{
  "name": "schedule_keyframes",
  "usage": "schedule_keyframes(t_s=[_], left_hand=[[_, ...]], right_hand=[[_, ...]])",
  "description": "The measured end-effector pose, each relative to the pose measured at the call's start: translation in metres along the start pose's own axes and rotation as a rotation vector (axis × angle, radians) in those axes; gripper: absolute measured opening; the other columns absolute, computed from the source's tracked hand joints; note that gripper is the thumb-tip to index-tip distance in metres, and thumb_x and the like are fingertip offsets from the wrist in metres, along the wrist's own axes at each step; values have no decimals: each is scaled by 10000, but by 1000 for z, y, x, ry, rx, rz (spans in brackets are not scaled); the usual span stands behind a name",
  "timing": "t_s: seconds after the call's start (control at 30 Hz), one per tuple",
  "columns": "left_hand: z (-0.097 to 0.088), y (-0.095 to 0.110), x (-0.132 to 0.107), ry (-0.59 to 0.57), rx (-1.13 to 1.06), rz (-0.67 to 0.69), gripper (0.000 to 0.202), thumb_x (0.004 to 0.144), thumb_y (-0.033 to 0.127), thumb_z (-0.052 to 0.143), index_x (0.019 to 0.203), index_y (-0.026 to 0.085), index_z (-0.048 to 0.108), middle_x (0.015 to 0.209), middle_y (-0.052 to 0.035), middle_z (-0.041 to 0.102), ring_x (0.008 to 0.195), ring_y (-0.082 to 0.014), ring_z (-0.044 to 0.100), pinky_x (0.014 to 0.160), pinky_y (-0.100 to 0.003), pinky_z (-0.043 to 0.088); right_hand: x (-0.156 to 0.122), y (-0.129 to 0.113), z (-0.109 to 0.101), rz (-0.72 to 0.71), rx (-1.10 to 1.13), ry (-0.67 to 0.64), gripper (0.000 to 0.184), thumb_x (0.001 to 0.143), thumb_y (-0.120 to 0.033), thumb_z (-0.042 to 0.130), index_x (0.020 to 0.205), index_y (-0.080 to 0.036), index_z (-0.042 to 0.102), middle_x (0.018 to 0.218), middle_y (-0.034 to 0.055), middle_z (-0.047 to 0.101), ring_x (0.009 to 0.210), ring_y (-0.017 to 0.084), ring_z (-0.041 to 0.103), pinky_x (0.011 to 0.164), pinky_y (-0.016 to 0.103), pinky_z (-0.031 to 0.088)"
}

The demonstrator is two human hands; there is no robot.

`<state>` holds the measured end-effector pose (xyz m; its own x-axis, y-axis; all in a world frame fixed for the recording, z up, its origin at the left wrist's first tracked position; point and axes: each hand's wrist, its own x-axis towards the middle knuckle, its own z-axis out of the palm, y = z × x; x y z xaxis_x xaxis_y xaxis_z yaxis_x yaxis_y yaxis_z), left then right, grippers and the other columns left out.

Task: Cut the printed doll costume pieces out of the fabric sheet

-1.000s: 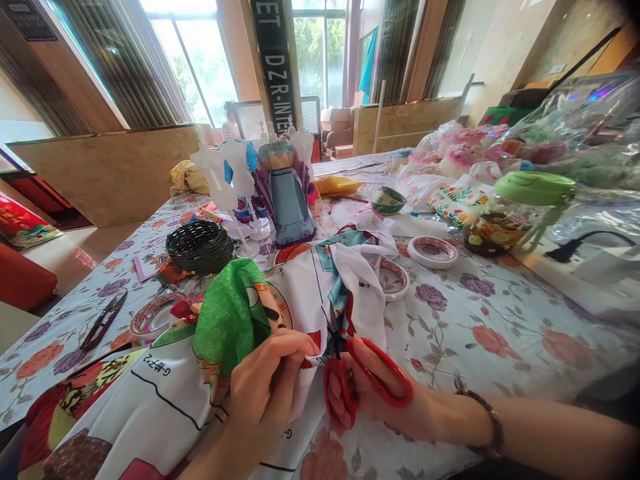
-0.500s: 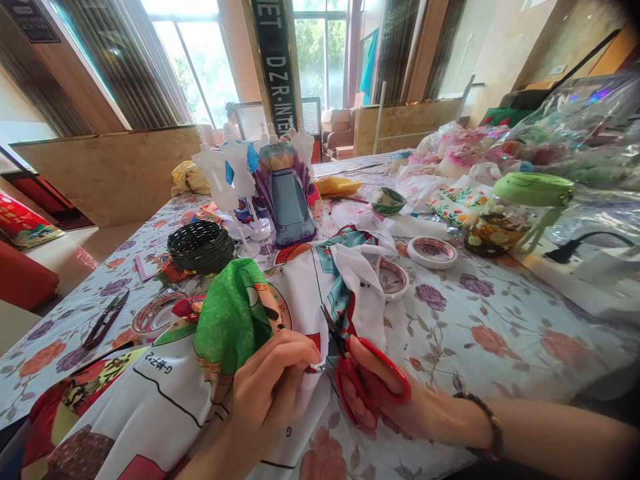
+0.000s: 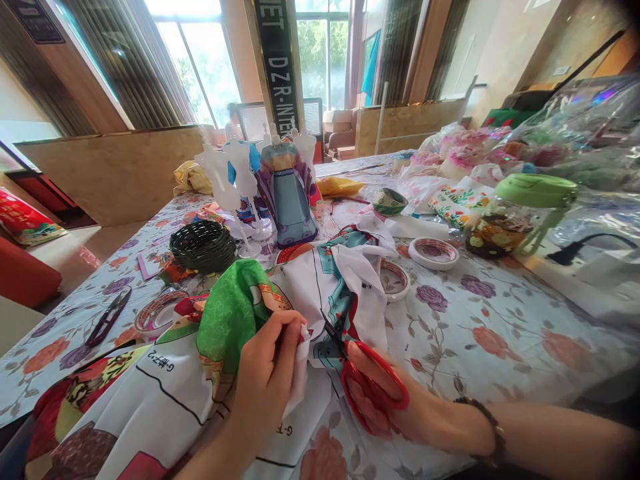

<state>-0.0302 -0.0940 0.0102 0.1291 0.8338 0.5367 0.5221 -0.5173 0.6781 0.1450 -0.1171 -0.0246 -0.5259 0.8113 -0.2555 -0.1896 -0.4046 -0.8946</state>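
Note:
Printed fabric (image 3: 230,320), white with green, red and teal patches and black outlines, lies bunched across the near table. My left hand (image 3: 270,360) is closed in a pinch on a folded edge of it, left of the scissors. In my right hand (image 3: 395,400) are red-handled scissors (image 3: 373,387), fingers through the loops. Their dark blades point up and left, over the teal part of the fabric. From this angle I cannot tell how far apart the blades are. A dark bracelet (image 3: 493,427) circles my right wrist.
Thread snips (image 3: 109,317) and a tape roll (image 3: 159,313) lie at left, near a dark woven basket (image 3: 203,245). White mannequin stands (image 3: 220,173) and a dressed one (image 3: 287,200) stand behind. Rightward are tape rolls (image 3: 434,253) and a green-lidded jar (image 3: 525,213).
My left hand has moved slightly up and left with the pinched fabric edge, away from the scissors. The scissors have shifted only slightly.

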Motion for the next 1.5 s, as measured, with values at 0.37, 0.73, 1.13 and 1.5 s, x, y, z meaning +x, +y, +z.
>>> schedule_keyframes(t_s=[0.37,0.73,1.13,1.5], left_hand=[[7,-5,7,16,112,58,163,838,340,646,793,194,705,716,11,661,584,-96,595,554,-178,479],[6,-1,5,95,197,269,98,856,167,622,785,165,690,648,42,561,541,-40,537,543,-113,440],[6,-2,5,96,205,287,109,861,187,626,781,154,692,663,36,579,564,-39,557,578,-106,448],[5,-6,6,91,155,191,90,836,148,641,757,181,668,833,14,636,750,-70,620,743,-139,471]], right_hand=[[-1,-3,2,-33,61,-102,677,766,-800,431,554,-161,498,446,-16,470,398,69,461,419,204,364],[0,4,-1,-83,34,-176,664,892,-707,291,556,-168,484,518,11,502,482,99,498,533,261,404],[-1,2,4,-102,-57,-68,764,813,-811,283,400,-181,412,338,-2,389,323,62,386,357,211,282],[3,6,2,-87,37,-133,724,804,-764,421,395,-166,416,333,-5,408,302,55,384,336,185,294]])
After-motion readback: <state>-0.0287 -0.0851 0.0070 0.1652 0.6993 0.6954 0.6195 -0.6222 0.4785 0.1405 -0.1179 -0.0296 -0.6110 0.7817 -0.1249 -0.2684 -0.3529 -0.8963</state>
